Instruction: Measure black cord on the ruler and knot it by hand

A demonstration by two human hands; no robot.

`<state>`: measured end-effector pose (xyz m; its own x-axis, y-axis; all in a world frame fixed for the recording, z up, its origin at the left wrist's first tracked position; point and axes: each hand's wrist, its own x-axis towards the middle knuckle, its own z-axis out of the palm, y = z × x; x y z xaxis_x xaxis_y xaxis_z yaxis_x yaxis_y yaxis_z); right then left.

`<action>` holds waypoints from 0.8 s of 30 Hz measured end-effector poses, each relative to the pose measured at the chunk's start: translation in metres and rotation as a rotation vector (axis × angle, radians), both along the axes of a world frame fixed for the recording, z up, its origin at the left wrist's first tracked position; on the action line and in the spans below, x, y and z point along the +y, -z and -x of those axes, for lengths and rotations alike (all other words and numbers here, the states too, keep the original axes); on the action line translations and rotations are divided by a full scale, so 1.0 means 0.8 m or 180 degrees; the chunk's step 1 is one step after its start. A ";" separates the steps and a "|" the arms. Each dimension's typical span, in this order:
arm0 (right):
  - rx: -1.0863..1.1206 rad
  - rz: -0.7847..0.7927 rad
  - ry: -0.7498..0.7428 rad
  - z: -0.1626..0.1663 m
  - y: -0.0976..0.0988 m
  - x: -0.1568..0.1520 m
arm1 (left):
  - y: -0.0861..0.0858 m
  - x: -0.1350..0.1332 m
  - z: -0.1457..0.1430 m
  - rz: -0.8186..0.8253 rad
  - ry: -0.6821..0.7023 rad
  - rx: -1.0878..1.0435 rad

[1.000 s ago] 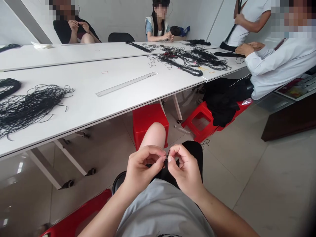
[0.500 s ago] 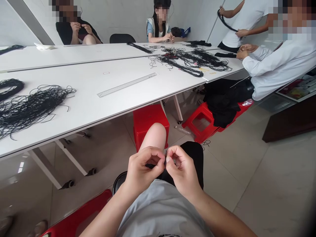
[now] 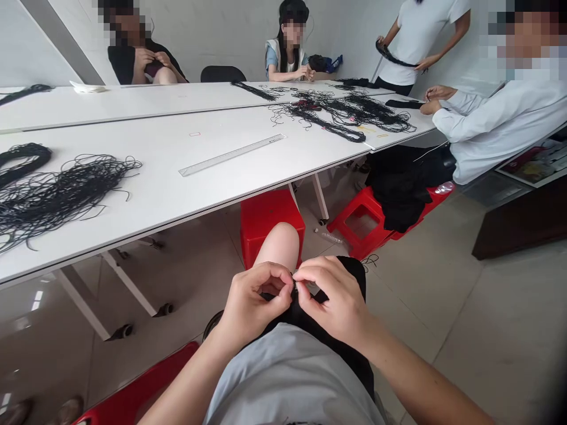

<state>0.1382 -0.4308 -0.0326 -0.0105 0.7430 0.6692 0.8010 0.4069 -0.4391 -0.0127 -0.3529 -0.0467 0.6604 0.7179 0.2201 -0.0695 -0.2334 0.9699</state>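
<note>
A cord heap (image 3: 57,203) lay on the left end of the bench (image 3: 186,195), a ruler (image 3: 233,155) mid-bench, tangled cords (image 3: 341,112) toward the far right corner, a stool (image 3: 271,227) beneath the front edge

Two hands (image 3: 252,301) (image 3: 336,301), four co-workers (image 3: 146,65) (image 3: 286,65) (image 3: 411,53) (image 3: 500,130), three red stools (image 3: 270,227) (image 3: 363,218) (image 3: 142,381), one ruler (image 3: 233,154)

A short stretch of thin black cord (image 3: 295,287) shows only as a small dark end, mostly hidden where the fingertips of the left hand (image 3: 253,298) and right hand (image 3: 336,301) meet around it. Just below, touching those fingers, a dense black mass (image 3: 305,316) sags across the lap and runs down to the right, matt and soft-looking, too dark to tell whether it is cloth or gathered cord
</note>
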 end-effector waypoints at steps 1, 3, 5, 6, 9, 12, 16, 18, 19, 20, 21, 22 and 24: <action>-0.0033 0.0023 -0.0070 -0.002 -0.001 0.000 | 0.000 0.000 0.000 0.0039 0.0040 0.0034; -0.0035 0.0063 -0.0168 -0.005 -0.001 0.000 | 0.000 0.000 0.001 0.0158 0.0129 0.0091; 0.0016 0.0121 -0.0213 -0.006 -0.001 0.000 | 0.000 0.000 0.001 0.0315 0.0206 0.0098; 0.0046 0.0154 -0.0219 -0.006 -0.001 -0.001 | 0.001 0.000 0.001 0.0402 0.0229 0.0087; 0.0078 0.0256 -0.0219 -0.008 0.000 -0.002 | 0.003 0.000 0.001 0.0639 0.0263 0.0051; 0.0028 0.0334 -0.0218 -0.009 -0.003 -0.002 | 0.006 0.000 0.001 0.0758 0.0300 0.0023; -0.0054 0.0457 -0.0253 -0.012 -0.006 0.001 | 0.006 0.001 0.002 0.0622 0.0302 0.0067; -0.0158 0.0522 -0.0302 -0.013 -0.007 0.002 | 0.004 0.001 0.003 0.0415 0.0301 0.0150; -0.0225 0.0559 -0.0332 -0.014 -0.007 0.002 | 0.003 0.002 0.003 0.0301 0.0308 0.0209; -0.0302 0.0611 -0.0366 -0.015 -0.008 0.002 | 0.002 0.002 0.004 0.0194 0.0325 0.0274; -0.0383 0.0678 -0.0402 -0.016 -0.009 0.002 | 0.001 0.003 0.005 0.0106 0.0351 0.0345; -0.0456 0.0760 -0.0437 -0.016 -0.010 0.002 | 0.000 0.003 0.007 0.0037 0.0389 0.0412; -0.0530 0.0915 -0.0515 -0.015 -0.011 0.002 | -0.001 0.003 0.010 -0.0049 0.0465 0.0510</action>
